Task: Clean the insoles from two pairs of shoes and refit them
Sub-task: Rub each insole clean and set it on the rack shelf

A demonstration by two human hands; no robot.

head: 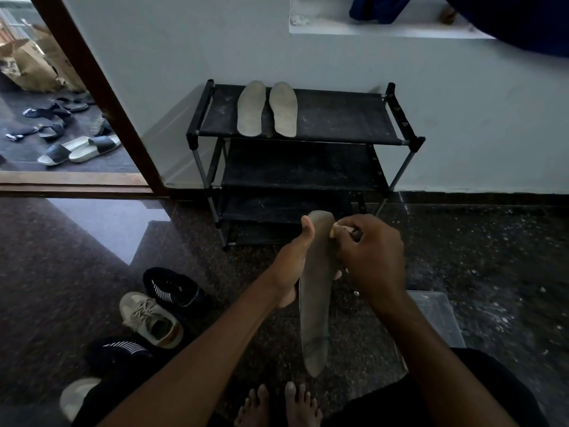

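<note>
Dark speckled stone floor (492, 257) runs up to a pale wall. Over it, a long grey-brown insole (315, 306) is held in the air in front of the person, rounded end up and away. Its surface is dull, with darker smudges near the lower end. The left hand (292, 260) grips it from behind, thumb laid along its left edge. The right hand (374, 251) has its fingers curled tight around a small pale object (341, 231) pressed to the insole's upper part; what it is, I cannot tell.

Two more insoles (251, 109) (284, 109) lie side by side on the top shelf of a black shoe rack (338, 118), making three in all. Four shoes sit at the left: two black striped shoes (175, 289) (120, 352) and two beige sneakers (151, 318) (77, 396). A clear plastic box (437, 315) stands at the right.
</note>
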